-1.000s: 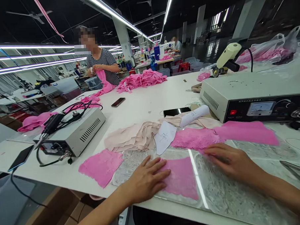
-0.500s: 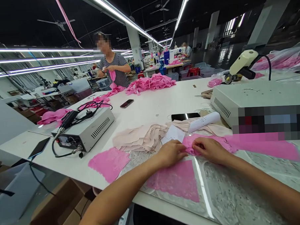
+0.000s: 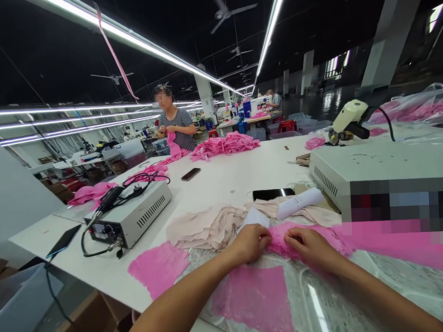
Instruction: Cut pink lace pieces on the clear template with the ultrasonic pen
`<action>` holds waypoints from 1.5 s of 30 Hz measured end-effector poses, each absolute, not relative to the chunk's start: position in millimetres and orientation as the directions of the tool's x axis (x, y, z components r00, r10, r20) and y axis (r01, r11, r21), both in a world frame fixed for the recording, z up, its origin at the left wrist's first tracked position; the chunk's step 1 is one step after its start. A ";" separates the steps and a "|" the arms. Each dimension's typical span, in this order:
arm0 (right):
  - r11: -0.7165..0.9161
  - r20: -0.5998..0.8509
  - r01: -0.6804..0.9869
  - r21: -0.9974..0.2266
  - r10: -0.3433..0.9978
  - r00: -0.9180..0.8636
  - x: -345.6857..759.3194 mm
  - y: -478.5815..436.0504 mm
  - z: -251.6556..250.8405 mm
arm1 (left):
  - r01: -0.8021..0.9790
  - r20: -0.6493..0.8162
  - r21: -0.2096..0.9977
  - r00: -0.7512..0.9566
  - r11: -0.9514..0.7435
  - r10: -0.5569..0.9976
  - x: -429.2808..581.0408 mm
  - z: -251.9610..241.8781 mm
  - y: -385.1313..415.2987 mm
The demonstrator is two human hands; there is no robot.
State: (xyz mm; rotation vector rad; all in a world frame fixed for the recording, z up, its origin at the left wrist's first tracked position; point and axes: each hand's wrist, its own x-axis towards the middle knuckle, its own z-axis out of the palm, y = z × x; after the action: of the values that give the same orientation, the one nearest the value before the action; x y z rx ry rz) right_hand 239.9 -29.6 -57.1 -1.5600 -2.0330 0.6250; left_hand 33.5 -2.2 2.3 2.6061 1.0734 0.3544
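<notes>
Pink lace fabric (image 3: 279, 239) lies bunched in front of me, with both hands at its near side. My left hand (image 3: 251, 244) is closed, its thumb and fingers pinched at the fabric's left edge. A short way to the right, my right hand (image 3: 308, 246) also pinches the lace, fingers curled in. Below them a flat pink lace piece (image 3: 254, 299) rests on the clear-covered grey mat (image 3: 303, 289). Left of my forearm lies a stack of pink lace pieces (image 3: 158, 269). Behind my hands are layered beige fabric pieces (image 3: 205, 228) and a white paper (image 3: 253, 217).
A grey control box (image 3: 139, 213) with a cabled handpiece stands left; a larger box (image 3: 390, 158) stands right, near a cream hand-held cutter (image 3: 351, 115). Phones (image 3: 190, 174) lie on the white table (image 3: 222, 185). Across it, a person in a striped top (image 3: 183, 123) handles pink fabric.
The view has tilted upward, so the table sits lower in the picture. My fingertips are slightly farther apart, with more of the pink lace showing between them.
</notes>
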 end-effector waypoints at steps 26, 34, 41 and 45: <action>0.445 0.421 0.538 -0.716 0.890 -0.177 224.6 -47.7 -35.1 | 0.610 0.270 0.332 0.669 -0.719 0.692 65.0 -9.1 -18.8; 0.273 0.388 0.486 -0.830 0.909 0.152 245.4 -40.1 -36.5 | 0.636 0.222 0.629 0.404 -0.447 0.888 82.8 -14.4 -41.4; 0.118 0.289 0.403 -0.908 0.872 0.395 257.3 -42.9 -27.5 | 0.667 0.158 0.670 0.299 -0.324 0.941 125.0 -13.5 -54.8; 0.135 0.318 0.378 -0.916 0.817 0.480 269.8 -49.6 -10.8 | 0.695 0.168 0.631 0.312 -0.345 0.935 147.6 -13.9 -49.0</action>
State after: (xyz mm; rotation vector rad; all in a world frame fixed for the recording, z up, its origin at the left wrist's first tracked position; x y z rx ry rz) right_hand 269.8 -49.6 -10.8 -1.4698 -1.1056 0.4379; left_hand 147.6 -49.0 -13.9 2.1384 1.4440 0.7230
